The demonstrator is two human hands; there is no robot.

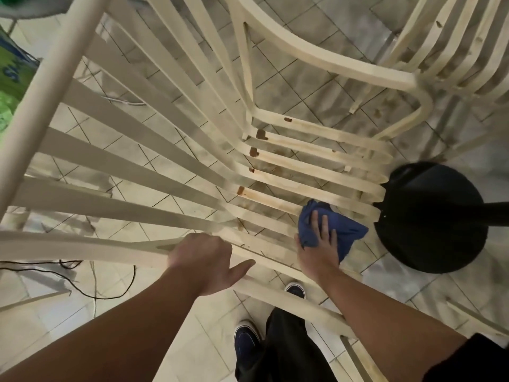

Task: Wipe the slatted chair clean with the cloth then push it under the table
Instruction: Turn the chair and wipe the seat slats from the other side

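The cream slatted chair [154, 172] fills most of the head view, its long back slats fanning from the left into the seat slats at the centre. Brown stains mark the seat slats. My left hand [206, 260] grips the chair's near armrest where back and seat meet, fingers curled over it and thumb out. My right hand [319, 244] presses a crumpled blue cloth [344, 230] flat onto the near seat slats, fingers straight on top of it.
A black round base on a black pole [432, 216] stands right beside the seat's front edge. A second cream slatted chair [462, 51] stands at the top right. Black cables [82, 282] lie on the tiled floor at left. My dark shoes [248, 337] are below the armrest.
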